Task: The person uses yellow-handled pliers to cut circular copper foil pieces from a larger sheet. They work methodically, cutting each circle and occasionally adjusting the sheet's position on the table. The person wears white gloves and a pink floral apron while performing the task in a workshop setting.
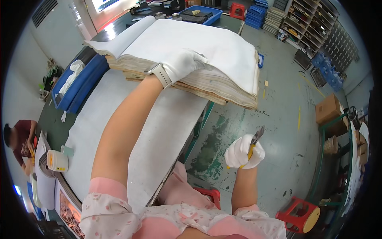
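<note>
A thick stack of large white sheets (191, 38) lies on the table, its layered, yellowed edges facing me. My left hand (184, 65), in a white glove with a pale-strapped watch at the wrist, is closed at the stack's near edge. The upper sheets curve up beside its fingertips, which are partly hidden. Off to the right, over the floor, my right hand (243, 152), also gloved in white, grips pliers (258, 136) with yellow handles. Their dark jaws point up and away from me, clear of the stack.
White paper (167, 131) covers the near table. Blue trays (85, 75) stand left of the stack, a white tub (57, 161) nearer. Far left, a person (24, 139) works. A blue bin (203, 15) sits behind the stack. Red stools (299, 214) stand on the floor near a green rack.
</note>
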`<state>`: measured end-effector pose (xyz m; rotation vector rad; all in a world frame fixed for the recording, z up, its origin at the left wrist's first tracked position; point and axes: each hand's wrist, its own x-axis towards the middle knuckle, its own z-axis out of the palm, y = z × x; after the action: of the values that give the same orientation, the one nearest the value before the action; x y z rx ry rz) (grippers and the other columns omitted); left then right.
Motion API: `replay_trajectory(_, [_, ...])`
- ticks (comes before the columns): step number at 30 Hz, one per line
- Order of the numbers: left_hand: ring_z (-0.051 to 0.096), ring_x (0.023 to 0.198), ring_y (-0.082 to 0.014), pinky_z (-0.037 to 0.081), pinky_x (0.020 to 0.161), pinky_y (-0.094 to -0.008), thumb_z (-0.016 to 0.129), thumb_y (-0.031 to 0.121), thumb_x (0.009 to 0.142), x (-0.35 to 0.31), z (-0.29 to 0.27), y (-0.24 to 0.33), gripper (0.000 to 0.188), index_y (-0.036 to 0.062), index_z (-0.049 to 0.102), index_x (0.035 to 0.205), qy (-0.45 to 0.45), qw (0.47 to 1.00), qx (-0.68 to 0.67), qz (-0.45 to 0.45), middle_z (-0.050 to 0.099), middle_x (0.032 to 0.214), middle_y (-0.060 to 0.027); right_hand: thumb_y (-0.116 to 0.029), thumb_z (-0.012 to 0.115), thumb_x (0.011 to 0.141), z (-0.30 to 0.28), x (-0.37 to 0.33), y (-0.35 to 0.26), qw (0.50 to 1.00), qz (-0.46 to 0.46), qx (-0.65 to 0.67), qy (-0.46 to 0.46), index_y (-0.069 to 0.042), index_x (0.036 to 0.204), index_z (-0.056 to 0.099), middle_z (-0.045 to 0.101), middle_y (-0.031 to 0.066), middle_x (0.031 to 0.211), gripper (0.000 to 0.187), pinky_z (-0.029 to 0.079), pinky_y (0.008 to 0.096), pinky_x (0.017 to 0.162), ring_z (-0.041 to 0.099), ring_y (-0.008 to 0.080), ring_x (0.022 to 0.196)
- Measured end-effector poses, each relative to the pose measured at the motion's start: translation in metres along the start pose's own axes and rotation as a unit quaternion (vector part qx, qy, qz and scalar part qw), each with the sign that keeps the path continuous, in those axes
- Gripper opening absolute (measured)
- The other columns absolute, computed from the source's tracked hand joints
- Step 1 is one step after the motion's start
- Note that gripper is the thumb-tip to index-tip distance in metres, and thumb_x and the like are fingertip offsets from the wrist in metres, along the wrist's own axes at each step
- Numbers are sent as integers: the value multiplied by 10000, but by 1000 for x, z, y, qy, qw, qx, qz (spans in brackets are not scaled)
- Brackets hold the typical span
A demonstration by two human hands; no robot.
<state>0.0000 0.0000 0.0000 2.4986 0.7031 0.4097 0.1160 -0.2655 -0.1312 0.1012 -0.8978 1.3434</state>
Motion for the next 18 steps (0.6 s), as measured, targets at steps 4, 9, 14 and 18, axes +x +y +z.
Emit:
replay_trajectory(4, [645,922,-279,505,831,-378,515,130,894,18,1,-22,301,104,622,1174,190,951,244,-12,658,1066,-141,-237,464,920,8,32,-51,975,-26,-164,150,47,1201,500,472,37,584,401,418,343,502,477,186,523])
replay_trajectory(9, [650,942,-298,490,817,-360,476,371,904,0,-77,-139,396,78,688,1065,437,885,86,-134,693,944,-154,-181,500,913,11,93,-92,887,-3,-299,351,118,1211,487,624,249,960,423,506,367,651,590,241,668])
replay_trajectory(14, [646,987,-274,496,841,-341,458,304,923,-94,-173,-232,400,32,639,1155,577,788,-114,-181,688,1060,-118,-124,534,891,-21,159,-115,872,141,-230,409,112,1179,499,594,295,1102,374,522,382,695,610,260,760])
replay_trajectory(18, [637,998,-298,485,861,-363,470,297,916,-158,-200,-267,386,20,648,1119,565,762,-5,-316,685,1052,-136,-120,551,879,-25,203,-106,816,192,-305,452,83,1108,509,594,240,1072,309,533,395,720,616,271,820])
